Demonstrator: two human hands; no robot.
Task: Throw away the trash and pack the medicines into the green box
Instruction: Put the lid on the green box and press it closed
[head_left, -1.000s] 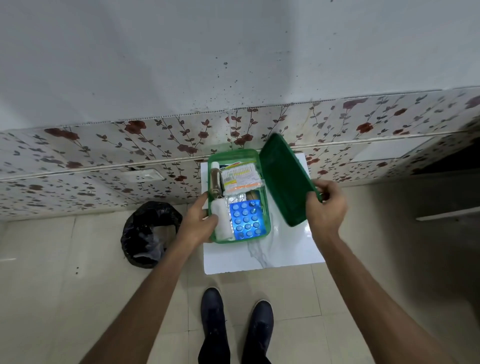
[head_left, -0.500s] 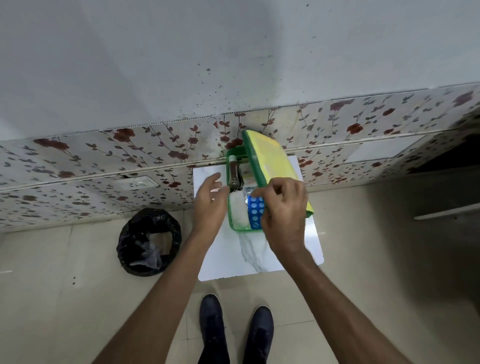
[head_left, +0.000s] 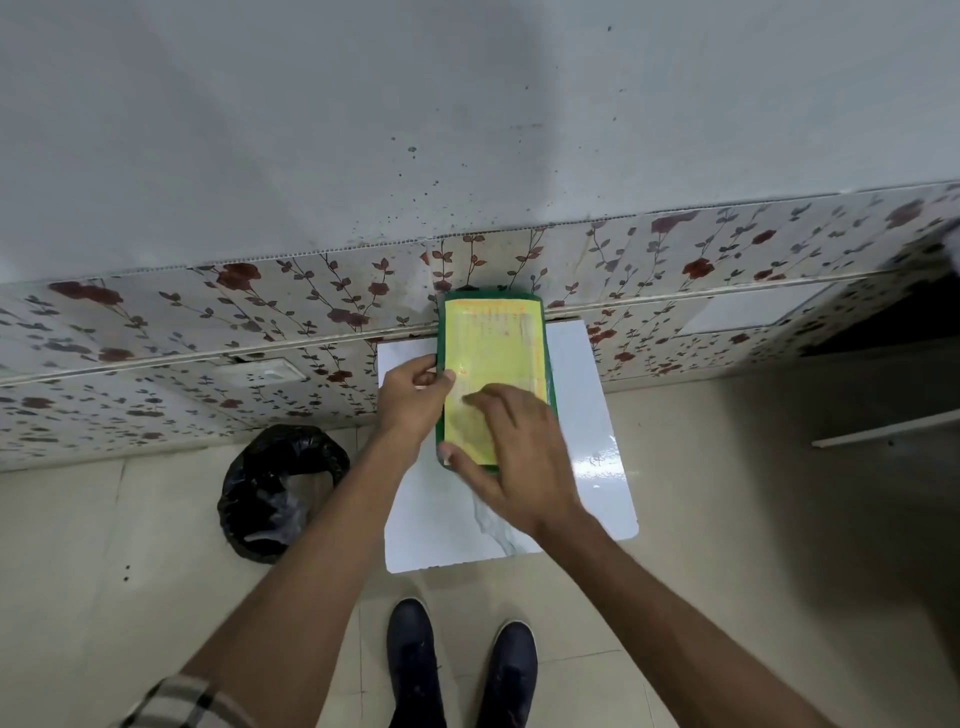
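Note:
The green box lies on a small white marble-patterned table against the wall. Its lid is down, showing a yellow label on top, so the medicines inside are hidden. My left hand grips the box's left edge, thumb on the lid. My right hand lies flat on the near half of the lid, fingers spread, pressing down. A bin lined with a black bag stands on the floor left of the table.
A wall with floral tiling runs right behind the table, with a white socket plate at left. My dark shoes stand on beige floor tiles just before the table. A dark opening lies at far right.
The lid, held open at the right a second ago, has swung over and now lies shut on the box. My right hand went from gripping its edge to pressing on top.

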